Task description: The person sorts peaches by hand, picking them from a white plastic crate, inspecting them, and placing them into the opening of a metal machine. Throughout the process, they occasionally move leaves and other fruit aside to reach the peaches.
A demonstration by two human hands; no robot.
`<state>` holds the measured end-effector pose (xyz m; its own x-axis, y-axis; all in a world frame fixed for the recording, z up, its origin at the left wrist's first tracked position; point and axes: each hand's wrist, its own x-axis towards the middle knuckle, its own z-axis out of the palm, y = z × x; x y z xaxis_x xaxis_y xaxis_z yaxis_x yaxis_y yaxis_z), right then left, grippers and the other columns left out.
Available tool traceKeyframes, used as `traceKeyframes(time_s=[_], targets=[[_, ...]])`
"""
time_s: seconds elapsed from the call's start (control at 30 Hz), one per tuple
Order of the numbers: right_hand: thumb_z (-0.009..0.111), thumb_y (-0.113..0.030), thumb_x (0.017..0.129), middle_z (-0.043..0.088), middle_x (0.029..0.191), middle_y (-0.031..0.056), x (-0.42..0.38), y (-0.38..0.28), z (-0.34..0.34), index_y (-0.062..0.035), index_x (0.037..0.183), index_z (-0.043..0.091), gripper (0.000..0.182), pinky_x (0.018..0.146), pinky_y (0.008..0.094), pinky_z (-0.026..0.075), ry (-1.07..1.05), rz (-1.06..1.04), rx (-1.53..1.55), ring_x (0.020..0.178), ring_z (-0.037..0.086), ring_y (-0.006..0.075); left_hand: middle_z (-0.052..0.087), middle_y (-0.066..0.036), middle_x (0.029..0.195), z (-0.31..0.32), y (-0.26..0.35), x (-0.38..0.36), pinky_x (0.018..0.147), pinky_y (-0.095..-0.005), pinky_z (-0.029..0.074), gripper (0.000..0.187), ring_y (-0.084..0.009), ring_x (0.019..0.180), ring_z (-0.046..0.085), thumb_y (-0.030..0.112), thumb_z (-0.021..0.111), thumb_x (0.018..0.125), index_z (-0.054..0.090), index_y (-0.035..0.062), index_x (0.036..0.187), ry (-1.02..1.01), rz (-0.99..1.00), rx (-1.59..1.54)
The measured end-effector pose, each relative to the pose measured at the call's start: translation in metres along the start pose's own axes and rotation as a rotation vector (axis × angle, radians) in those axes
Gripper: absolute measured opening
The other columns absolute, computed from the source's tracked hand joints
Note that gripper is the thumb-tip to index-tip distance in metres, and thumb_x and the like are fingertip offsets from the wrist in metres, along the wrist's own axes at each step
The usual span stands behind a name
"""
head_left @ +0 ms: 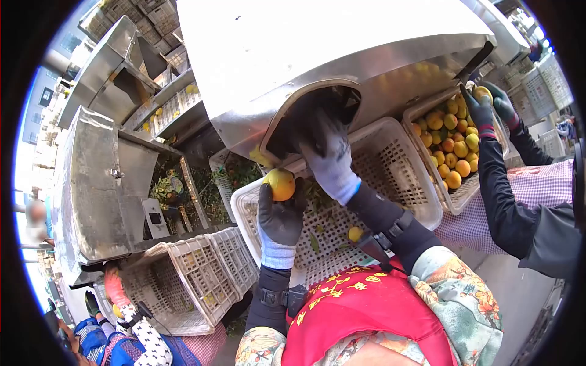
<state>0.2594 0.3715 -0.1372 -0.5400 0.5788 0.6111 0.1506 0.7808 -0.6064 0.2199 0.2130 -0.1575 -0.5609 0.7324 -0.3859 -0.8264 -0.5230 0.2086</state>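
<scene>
My left hand (281,216), in a dark-palmed glove, holds a yellow-orange orange (281,184) with thumb and fingers around its lower sides. It is above the left end of a white plastic crate (400,165). My right hand (329,157), in a white and grey glove, reaches into the dark oval opening (351,100) of a metal machine (397,52). Its fingers are lost in shadow and blur. Inside the crate lie green leaves (314,243) and a small yellow fruit (355,233) near the wall closest to me.
At right, a co-worker's gloved hands (488,107) hold a fruit over a crate of oranges (452,143). To the left, another person's gloved hand (115,283) is by an angled crate (195,277). Metal chutes (91,183) and leaf litter (238,171) lie beyond.
</scene>
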Motion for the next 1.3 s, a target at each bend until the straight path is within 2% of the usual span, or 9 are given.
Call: traceKeyframes(time_s=[0.1,0.7,0.83,0.93,1.03,1.1,1.17,1.27,1.3], targets=[[0.071,-0.036,0.075,0.048,0.131,0.0201,-0.025,-0.037,-0.039,-0.0069,0.133,0.047,0.069,0.098,0.0479,0.037,-0.464,-0.138,0.184,0.118,0.046,0.0387,0.056,-0.013,0.124,0.006,0.004,-0.007,0.098,-0.0438,0.044,0.049,-0.0285,0.114,0.054,0.041,0.053,0.094,0.049,0.0053,0.127,-0.14,-0.025,0.083],[0.076,-0.02,0.069,0.049,0.131,0.0221,-0.035,-0.002,-0.02,-0.0032,0.139,0.038,0.081,0.105,0.0479,0.034,-0.219,0.103,0.227,0.122,0.045,0.0416,0.057,-0.009,0.122,-0.009,-0.02,0.011,0.09,-0.0352,0.048,0.032,-0.0186,0.107,0.058,0.017,0.051,0.096,0.05,0.0094,0.128,-0.147,0.228,0.568],[0.07,-0.022,0.077,0.042,0.138,0.0209,0.007,0.034,0.021,-0.0019,0.139,0.036,0.074,0.107,0.0468,0.031,-0.155,-0.127,-0.073,0.128,0.04,0.0392,0.06,-0.01,0.118,-0.058,-0.035,0.027,0.082,-0.0346,0.05,0.035,-0.0186,0.103,0.061,0.022,0.052,0.096,0.049,0.0078,0.128,0.056,0.055,0.428],[0.068,-0.022,0.08,0.037,0.142,0.0208,0.033,0.033,0.021,-0.0024,0.139,0.036,0.071,0.109,0.0466,0.027,-0.027,-0.237,-0.053,0.132,0.036,0.0348,0.06,-0.013,0.118,-0.131,-0.067,0.056,0.086,-0.035,0.049,0.042,-0.0242,0.106,0.061,0.025,0.058,0.092,0.049,0.0068,0.128,0.135,-0.238,0.989],[0.068,-0.024,0.081,0.056,0.122,0.0213,0.009,0.042,-0.035,-0.0007,0.131,0.047,0.06,0.095,0.0415,0.044,-0.08,-0.003,0.267,0.114,0.054,0.0357,0.061,-0.017,0.118,-0.181,-0.116,0.051,0.09,-0.0395,0.048,0.055,-0.031,0.107,0.061,0.029,0.065,0.086,0.045,0.0079,0.133,-0.265,-0.214,1.727],[0.066,-0.022,0.082,0.061,0.114,0.0202,-0.013,0.068,-0.066,-0.003,0.129,0.051,0.053,0.088,0.0391,0.049,-0.376,-0.072,0.129,0.104,0.06,0.0368,0.052,-0.021,0.13,-0.171,-0.141,0.044,0.097,-0.0446,0.044,0.066,-0.0359,0.116,0.054,0.029,0.068,0.081,0.041,0.0148,0.139,-0.522,-0.523,2.233],[0.067,-0.023,0.079,0.055,0.125,0.0206,-0.068,0.124,-0.057,-0.0093,0.137,0.045,0.063,0.095,0.0407,0.045,-0.61,0.523,0.062,0.113,0.056,0.0352,0.047,-0.021,0.133,-0.177,-0.162,0.034,0.098,-0.0457,0.042,0.065,-0.0366,0.116,0.053,0.026,0.067,0.081,0.041,0.0187,0.14,-0.736,-0.466,2.304],[0.069,-0.027,0.077,0.048,0.135,0.0214,-0.163,0.211,-0.021,-0.0127,0.143,0.036,0.075,0.102,0.0422,0.04,-0.56,0.189,-0.584,0.121,0.049,0.0348,0.038,-0.022,0.139,-0.219,-0.193,0.038,0.1,-0.047,0.041,0.066,-0.0381,0.116,0.051,0.023,0.066,0.079,0.041,0.0245,0.14,-1.062,-0.427,2.45],[0.07,-0.032,0.075,0.044,0.138,0.022,-0.193,0.236,-0.014,-0.0102,0.144,0.032,0.081,0.105,0.0436,0.036,-0.834,0.249,-0.615,0.124,0.046,0.0354,0.033,-0.022,0.142,-0.239,-0.203,0.04,0.1,-0.0472,0.041,0.068,-0.0388,0.117,0.051,0.023,0.067,0.076,0.041,0.0263,0.139,-1.172,-0.484,2.516]])
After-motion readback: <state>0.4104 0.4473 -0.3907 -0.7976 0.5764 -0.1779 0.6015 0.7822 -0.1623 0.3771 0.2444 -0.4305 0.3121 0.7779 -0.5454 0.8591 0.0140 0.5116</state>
